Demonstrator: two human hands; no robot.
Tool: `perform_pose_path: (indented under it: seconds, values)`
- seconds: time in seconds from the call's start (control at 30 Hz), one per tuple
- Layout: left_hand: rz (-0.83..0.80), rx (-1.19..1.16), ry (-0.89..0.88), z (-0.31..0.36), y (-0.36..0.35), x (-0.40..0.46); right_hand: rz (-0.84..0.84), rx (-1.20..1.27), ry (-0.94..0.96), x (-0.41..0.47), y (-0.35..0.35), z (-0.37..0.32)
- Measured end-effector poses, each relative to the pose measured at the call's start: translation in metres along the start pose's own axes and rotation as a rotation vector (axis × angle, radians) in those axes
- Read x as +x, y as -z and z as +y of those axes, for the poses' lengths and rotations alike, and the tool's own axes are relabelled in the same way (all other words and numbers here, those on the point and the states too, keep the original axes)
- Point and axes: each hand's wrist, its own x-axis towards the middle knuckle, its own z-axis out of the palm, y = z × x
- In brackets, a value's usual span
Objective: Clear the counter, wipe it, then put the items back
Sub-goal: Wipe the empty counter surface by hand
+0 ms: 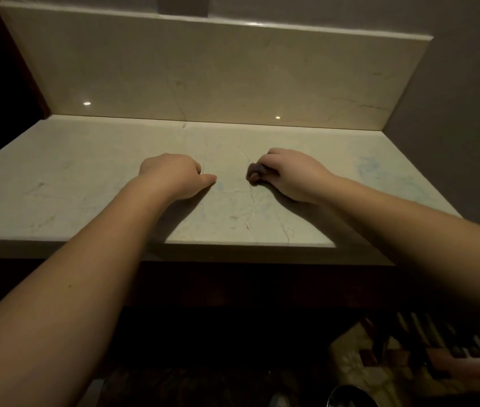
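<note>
A pale marble counter (86,183) fills the middle of the head view, with faint bluish smears on its right part. My left hand (174,177) rests on the counter as a loose fist, fingers curled under, holding nothing I can see. To its right, my right hand (288,174) lies on the counter with its fingers curled round a small dark object (254,173), perhaps a bunched cloth or sponge. Only that object's left end shows past the fingers. The two hands are a short gap apart.
A marble backsplash (218,74) rises behind the counter, and a grey wall (461,113) closes the right side. Below the front edge are dark cabinets. At the lower right on the floor stand a wooden slatted rack (450,348) and a shiny round metal item (350,398).
</note>
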Motion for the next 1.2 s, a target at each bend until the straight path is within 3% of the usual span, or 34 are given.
perform_pose_path:
  seconds: [0.3,0.63,0.93,1.2]
  values:
    - [-0.008,-0.019,-0.032,-0.002,-0.001,0.005,-0.112,0.049,0.212,-0.122,0.034,-0.008]
    - [0.012,-0.033,-0.019,-0.001,-0.003,0.006,-0.061,0.086,0.092,-0.058,0.017,-0.026]
    - [0.051,-0.036,0.004,-0.001,-0.005,0.004,-0.151,0.117,0.248,-0.126,0.040,0.010]
    - [0.056,-0.140,0.120,0.007,-0.003,0.008,-0.159,0.141,0.340,-0.078,0.030,-0.005]
